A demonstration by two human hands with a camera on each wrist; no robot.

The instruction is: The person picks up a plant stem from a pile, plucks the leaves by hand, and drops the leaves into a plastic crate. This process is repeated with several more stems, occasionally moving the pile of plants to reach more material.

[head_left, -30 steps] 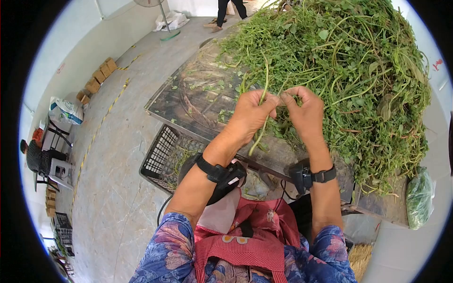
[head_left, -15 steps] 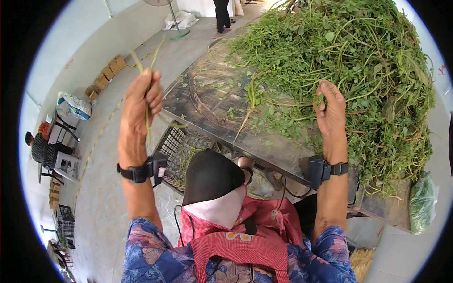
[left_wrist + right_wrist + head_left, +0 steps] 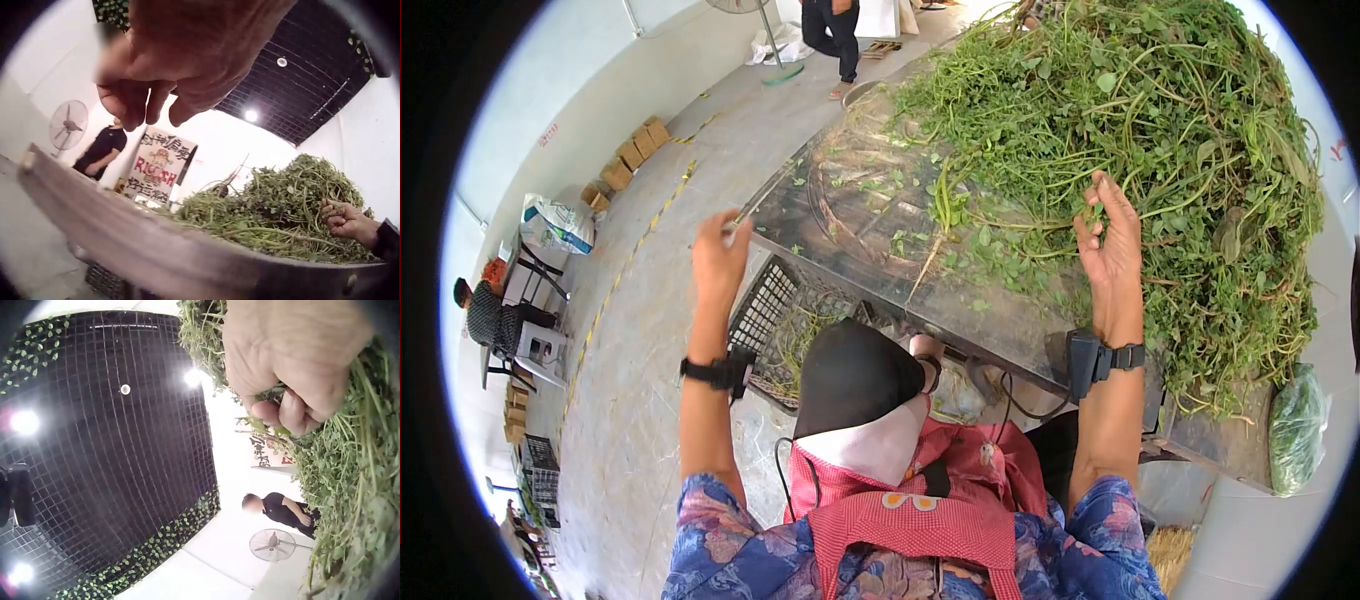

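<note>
My left hand (image 3: 720, 262) hangs beyond the table's left edge, above and beside a black plastic crate (image 3: 745, 322). Its thumb and fingers are loosely bent with a gap between them, and the left wrist view shows nothing in them. Long thin stems (image 3: 805, 330) lie in the crate. My right hand (image 3: 1114, 245) is at the near left side of a big heap of leafy green stems (image 3: 1200, 150). Its curled fingers hold small green leafy pieces (image 3: 283, 431), partly hidden by the hand in the right wrist view.
A dark worn table (image 3: 855, 225) bears the heap, scattered leaves and a loose stem (image 3: 925, 268). A plastic bag of greens (image 3: 1293, 430) lies at its right end. One person (image 3: 832, 35) stands at the back by a fan (image 3: 67, 127); another (image 3: 485, 315) sits far left.
My left hand swung left from the heap with long stems, then let them go and lowered. The right hand moved right, away from the left, keeping its fingers curled. The standing person moved.
</note>
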